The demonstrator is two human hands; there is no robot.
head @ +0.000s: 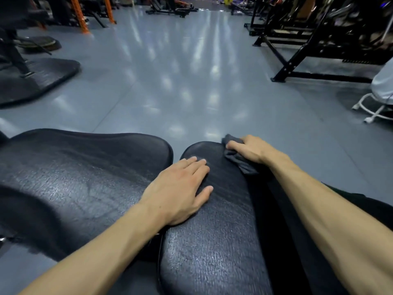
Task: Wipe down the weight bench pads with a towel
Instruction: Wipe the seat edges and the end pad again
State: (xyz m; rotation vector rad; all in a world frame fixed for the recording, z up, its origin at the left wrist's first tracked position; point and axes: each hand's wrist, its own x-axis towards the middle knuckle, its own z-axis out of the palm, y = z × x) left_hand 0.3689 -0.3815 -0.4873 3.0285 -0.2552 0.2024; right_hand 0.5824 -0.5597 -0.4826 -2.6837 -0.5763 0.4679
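Two black textured bench pads fill the lower half of the view: a wide pad (80,179) on the left and a narrower long pad (217,231) running toward me on the right. My left hand (180,188) lies flat, fingers apart, on the near left side of the narrow pad. My right hand (248,149) presses a dark grey towel (240,162) against the far right edge of the same pad, near its rounded end. Part of the towel is hidden under my fingers.
Grey glossy floor (180,81) stretches ahead. Black machine frames (308,50) stand at the right, a white stool base (374,109) at the far right. Another black pad (36,79) and orange posts (81,15) are at the left.
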